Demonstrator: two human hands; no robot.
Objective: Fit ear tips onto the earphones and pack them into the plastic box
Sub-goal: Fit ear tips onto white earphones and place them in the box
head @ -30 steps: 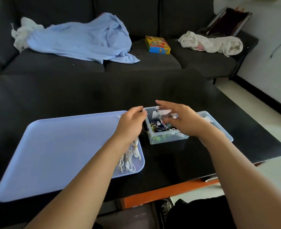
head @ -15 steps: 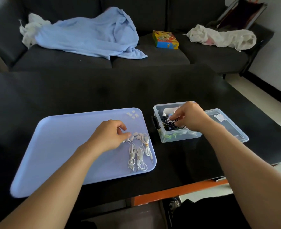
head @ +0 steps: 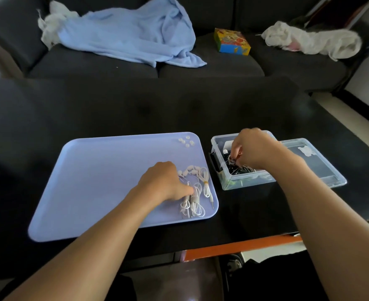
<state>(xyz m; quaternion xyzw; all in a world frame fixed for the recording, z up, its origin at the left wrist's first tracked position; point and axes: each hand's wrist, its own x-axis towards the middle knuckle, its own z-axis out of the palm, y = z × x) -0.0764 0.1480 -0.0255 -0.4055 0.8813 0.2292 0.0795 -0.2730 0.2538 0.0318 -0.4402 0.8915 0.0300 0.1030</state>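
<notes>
On the lavender tray [head: 88, 170], the left hand [head: 164, 181] curls its fingers onto the bundled white earphones [head: 193, 192]; tugging one could tangle or drag the others off the near rim. The loose ear tips [head: 186, 141] at the far corner scatter easily. The right hand [head: 255, 148], inside the clear plastic box [head: 244, 182], pinches something small, and a snagged cable could tip the box.
</notes>
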